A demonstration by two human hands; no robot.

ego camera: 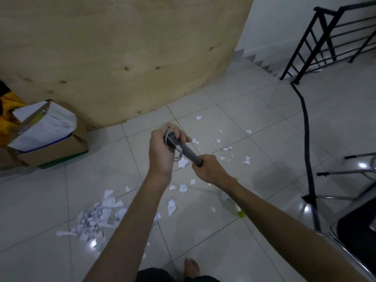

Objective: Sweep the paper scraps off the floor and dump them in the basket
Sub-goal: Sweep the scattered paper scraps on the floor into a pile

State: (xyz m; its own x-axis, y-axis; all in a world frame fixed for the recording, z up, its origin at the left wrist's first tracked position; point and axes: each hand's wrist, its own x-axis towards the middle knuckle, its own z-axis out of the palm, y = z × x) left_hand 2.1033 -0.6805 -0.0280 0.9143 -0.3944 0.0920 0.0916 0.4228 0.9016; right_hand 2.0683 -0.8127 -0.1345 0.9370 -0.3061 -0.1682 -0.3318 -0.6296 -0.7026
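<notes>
We gripped the grey broom handle (186,152), left hand (162,151) closed round its top, right hand (208,169) clenched lower, paper scraps (95,218) heaped left of the handle, more scattered beyond it.

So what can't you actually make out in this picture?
Head view:
- Broom head: blurred, partly behind the right hand and forearm.
- Basket: none in frame.
- Print on the paper scraps: too small.
- Chair: cut off by the right edge.
- Broom handle top: wrapped by the left hand.
</notes>
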